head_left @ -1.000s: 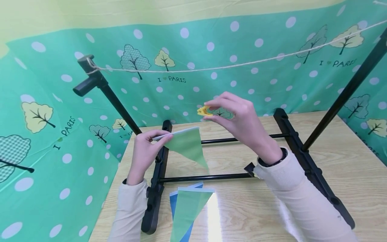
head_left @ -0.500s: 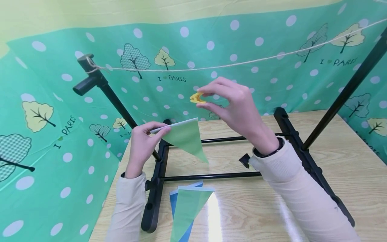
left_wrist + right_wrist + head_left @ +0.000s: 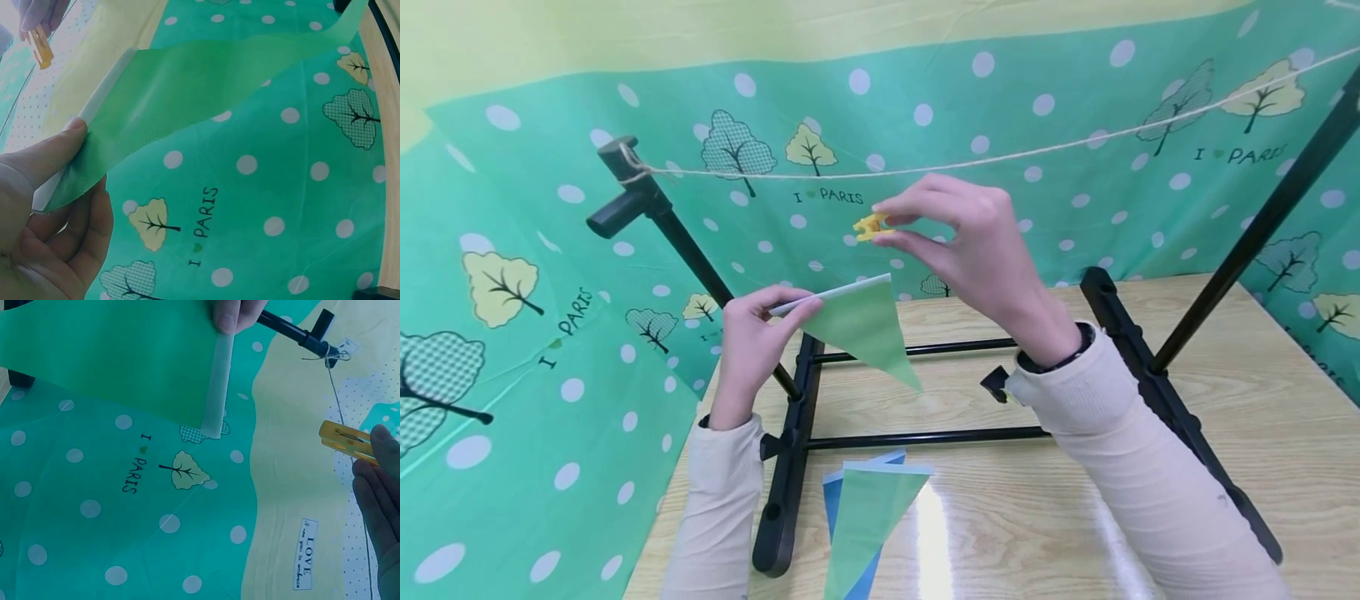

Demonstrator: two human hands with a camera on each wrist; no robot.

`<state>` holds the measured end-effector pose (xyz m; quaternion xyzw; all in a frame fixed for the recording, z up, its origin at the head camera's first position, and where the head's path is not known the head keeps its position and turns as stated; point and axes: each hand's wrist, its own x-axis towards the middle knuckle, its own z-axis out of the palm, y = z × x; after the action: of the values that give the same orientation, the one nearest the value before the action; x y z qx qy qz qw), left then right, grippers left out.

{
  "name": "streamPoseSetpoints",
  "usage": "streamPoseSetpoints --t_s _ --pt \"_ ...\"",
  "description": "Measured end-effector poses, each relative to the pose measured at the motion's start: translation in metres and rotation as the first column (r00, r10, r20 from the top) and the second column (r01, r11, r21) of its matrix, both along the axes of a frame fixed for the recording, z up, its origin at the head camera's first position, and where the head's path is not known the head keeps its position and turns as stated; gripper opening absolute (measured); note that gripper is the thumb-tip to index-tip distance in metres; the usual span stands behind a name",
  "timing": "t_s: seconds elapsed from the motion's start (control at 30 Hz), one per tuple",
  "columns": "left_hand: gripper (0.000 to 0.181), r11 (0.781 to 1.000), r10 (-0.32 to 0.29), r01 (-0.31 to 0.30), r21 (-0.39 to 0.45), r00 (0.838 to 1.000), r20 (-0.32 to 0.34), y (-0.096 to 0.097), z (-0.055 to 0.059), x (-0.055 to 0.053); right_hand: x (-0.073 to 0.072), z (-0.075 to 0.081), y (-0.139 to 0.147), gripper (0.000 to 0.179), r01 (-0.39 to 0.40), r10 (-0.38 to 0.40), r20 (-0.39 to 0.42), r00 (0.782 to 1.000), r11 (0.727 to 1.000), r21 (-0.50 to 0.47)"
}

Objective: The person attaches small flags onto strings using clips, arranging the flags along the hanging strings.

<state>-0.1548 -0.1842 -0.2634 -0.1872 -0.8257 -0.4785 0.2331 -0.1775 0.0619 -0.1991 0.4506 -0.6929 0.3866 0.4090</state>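
My left hand (image 3: 756,346) pinches a green triangular pennant (image 3: 865,329) by its pale top hem, between thumb and fingers. The pennant's point hangs down to the right, and in the left wrist view the green cloth (image 3: 187,81) stretches off to the upper right. Higher up, my right hand (image 3: 970,233) pinches a yellow clothespin (image 3: 872,227) between thumb and fingertips. That clothespin (image 3: 345,440) points left in the right wrist view. Both hands are below a white string (image 3: 880,173) strung across the frame, with the clothespin just under it and apart from the pennant.
The string is tied to a black post (image 3: 677,229) at left and runs to another post (image 3: 1247,242) at right. Black base bars (image 3: 925,437) lie on the wooden table (image 3: 1000,517). Nearer me lie a second green pennant (image 3: 868,508) and blue pennants (image 3: 867,575). A patterned teal cloth (image 3: 550,333) hangs behind.
Both hands have risen toward the string, the right one also shifting left with the clothespin. The pennant has come up with the left hand. The pennants on the table have stayed put.
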Motion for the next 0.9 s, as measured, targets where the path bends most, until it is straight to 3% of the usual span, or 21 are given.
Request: streamPoseSetpoints --t_s 0.33,0.53,0.73,0.9 --pt "0.014 0.999 0.045 -0.044 0.008 0.998 -0.042 0.0 0.011 -0.003 0.0 0.014 -0.007 0.017 -0.012 0.009 -0.09 0.996 0.999 -0.031" --pt "0.017 0.997 0.02 -0.017 0.073 0.999 -0.039 -0.001 0.017 -0.005 -0.001 0.021 -0.009 0.018 -0.001 -0.005 -0.108 0.994 0.999 -0.053" --pt "0.019 0.993 0.034 -0.03 0.117 0.999 -0.032 0.0 0.021 -0.008 -0.004 0.026 -0.01 0.018 0.015 -0.021 -0.105 0.994 0.998 -0.062" --pt "0.021 0.98 0.025 -0.016 0.197 0.999 -0.042 0.002 0.026 -0.012 -0.008 0.03 -0.011 0.017 0.019 -0.027 -0.097 0.995 0.997 -0.078"
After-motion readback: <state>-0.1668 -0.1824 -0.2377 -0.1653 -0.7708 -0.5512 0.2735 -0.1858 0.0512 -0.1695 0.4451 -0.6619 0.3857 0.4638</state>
